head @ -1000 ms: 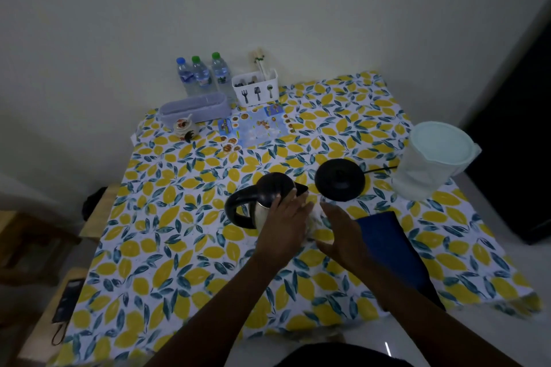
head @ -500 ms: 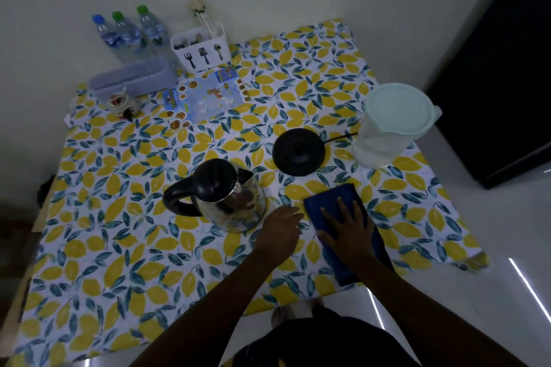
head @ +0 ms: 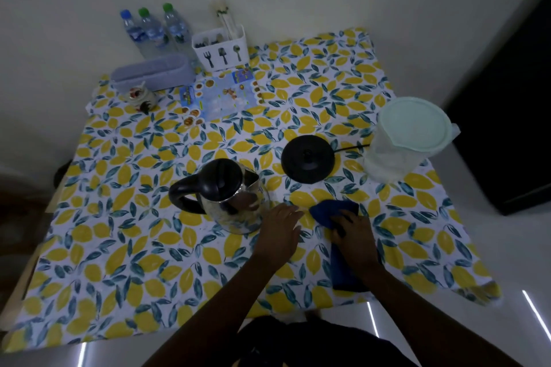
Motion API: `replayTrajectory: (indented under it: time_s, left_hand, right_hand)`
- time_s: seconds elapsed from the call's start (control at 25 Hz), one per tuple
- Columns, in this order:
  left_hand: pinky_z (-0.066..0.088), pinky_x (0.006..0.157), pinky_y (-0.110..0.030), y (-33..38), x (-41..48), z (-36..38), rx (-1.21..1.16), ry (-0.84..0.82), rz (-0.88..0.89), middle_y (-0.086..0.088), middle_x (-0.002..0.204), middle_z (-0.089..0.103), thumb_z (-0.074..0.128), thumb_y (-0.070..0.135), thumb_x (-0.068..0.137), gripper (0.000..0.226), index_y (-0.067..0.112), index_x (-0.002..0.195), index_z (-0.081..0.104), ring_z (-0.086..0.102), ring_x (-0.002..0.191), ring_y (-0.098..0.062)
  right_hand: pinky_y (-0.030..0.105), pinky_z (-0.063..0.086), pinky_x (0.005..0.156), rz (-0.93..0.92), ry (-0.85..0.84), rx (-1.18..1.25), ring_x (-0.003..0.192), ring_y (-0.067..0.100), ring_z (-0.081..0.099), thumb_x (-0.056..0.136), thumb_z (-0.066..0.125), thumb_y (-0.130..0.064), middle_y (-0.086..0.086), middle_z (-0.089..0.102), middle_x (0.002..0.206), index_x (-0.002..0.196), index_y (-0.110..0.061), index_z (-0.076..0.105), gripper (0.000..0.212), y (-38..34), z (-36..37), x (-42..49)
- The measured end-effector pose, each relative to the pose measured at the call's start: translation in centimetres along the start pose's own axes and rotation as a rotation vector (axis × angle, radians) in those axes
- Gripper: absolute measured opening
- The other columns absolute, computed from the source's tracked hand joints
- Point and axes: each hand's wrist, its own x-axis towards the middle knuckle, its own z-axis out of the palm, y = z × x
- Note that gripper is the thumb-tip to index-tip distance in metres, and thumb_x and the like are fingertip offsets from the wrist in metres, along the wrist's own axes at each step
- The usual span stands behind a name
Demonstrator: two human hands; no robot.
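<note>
A steel electric kettle (head: 226,197) with a black lid and handle stands on the lemon-print tablecloth (head: 119,247), off its round black base (head: 308,158). My left hand (head: 280,232) rests flat on the cloth just right of the kettle, fingers straight, holding nothing. My right hand (head: 354,235) grips a dark blue cloth (head: 331,211), which is bunched up under its curled fingers; the rest of the cloth trails back beneath my wrist toward the table's near edge.
A lidded translucent jug (head: 408,140) stands at the right, by the base's cord. At the back are three water bottles (head: 155,30), a white cutlery holder (head: 220,48), a lilac box (head: 152,73), a small jar (head: 138,97) and a printed sheet (head: 220,95). Dark furniture (head: 512,98) stands right.
My left hand came off the kettle and settled on the tablecloth. My right hand moved onto the flat blue cloth, then curled and bunched it up. The camera view shifted.
</note>
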Motion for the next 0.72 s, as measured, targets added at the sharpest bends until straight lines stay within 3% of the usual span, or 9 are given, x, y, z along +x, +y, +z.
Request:
replayTrajectory:
  time_s: [0.16, 0.32, 0.4, 0.52, 0.64, 0.72]
  left_hand:
    - [0.033, 0.114, -0.044, -0.8, -0.6, -3.8, -0.019, 0.149, 0.054, -0.007, 0.137, 0.056, 0.047, 0.019, 0.098, 0.033, 0.013, 0.129, 0.056, 0.045, 0.133, -0.028]
    - [0.040, 0.110, -0.037, -1.8, -1.5, -8.6, -0.051, 0.315, 0.162, -0.011, 0.127, 0.062, 0.050, 0.012, 0.096, 0.029, 0.008, 0.122, 0.061, 0.052, 0.123, -0.027]
    - [0.036, 0.108, -0.030, -3.6, -2.6, -11.2, -0.052, 0.413, 0.112, -0.007, 0.126, 0.063, 0.049, 0.016, 0.096, 0.029, 0.012, 0.121, 0.063, 0.050, 0.123, -0.021]
    - [0.040, 0.108, -0.038, -7.9, -3.6, -14.4, -0.032, 0.505, -0.050, -0.008, 0.126, 0.063, 0.054, 0.016, 0.095, 0.028, 0.012, 0.121, 0.062, 0.051, 0.122, -0.024]
    - [0.040, 0.105, -0.042, -12.5, -3.6, -16.3, -0.054, 0.291, -0.239, -0.015, 0.132, 0.057, 0.057, 0.025, 0.095, 0.038, 0.009, 0.129, 0.054, 0.050, 0.124, -0.033]
    - [0.043, 0.094, -0.037, -14.1, -3.4, -16.7, -0.178, 0.080, -0.278, -0.015, 0.129, 0.058, 0.056, 0.031, 0.096, 0.041, 0.011, 0.131, 0.051, 0.054, 0.118, -0.034]
  right_hand:
    - [0.038, 0.049, 0.091, 0.042, 0.139, 0.439, 0.107, 0.024, 0.059, 0.084, 0.065, -0.007, 0.010, 0.063, 0.122, 0.114, -0.013, 0.064, 0.031, -3.5, -2.5, 0.3]
    - [0.023, 0.042, 0.088, -0.071, 0.240, 0.609, 0.105, 0.008, 0.052, 0.086, 0.066, -0.008, -0.002, 0.059, 0.121, 0.114, -0.026, 0.061, 0.034, -9.4, -5.2, 1.3]
    - [0.015, 0.040, 0.087, -0.120, 0.253, 0.647, 0.106, -0.001, 0.050, 0.087, 0.065, -0.013, -0.011, 0.055, 0.121, 0.114, -0.033, 0.059, 0.034, -12.6, -6.3, 2.2]
    - [0.008, 0.040, 0.088, -0.249, 0.253, 0.705, 0.106, -0.014, 0.048, 0.087, 0.059, -0.023, -0.024, 0.053, 0.119, 0.112, -0.040, 0.058, 0.030, -17.9, -7.6, 3.9]
    - [0.029, 0.039, 0.103, -0.333, 0.232, 0.630, 0.123, 0.009, 0.049, 0.090, 0.059, -0.024, -0.007, 0.055, 0.132, 0.119, -0.024, 0.061, 0.030, -23.3, -6.6, 5.9]
    - [0.043, 0.036, 0.106, -0.329, 0.186, 0.323, 0.129, 0.027, 0.044, 0.094, 0.055, -0.033, 0.005, 0.049, 0.143, 0.130, -0.022, 0.056, 0.038, -25.4, -4.7, 6.6]
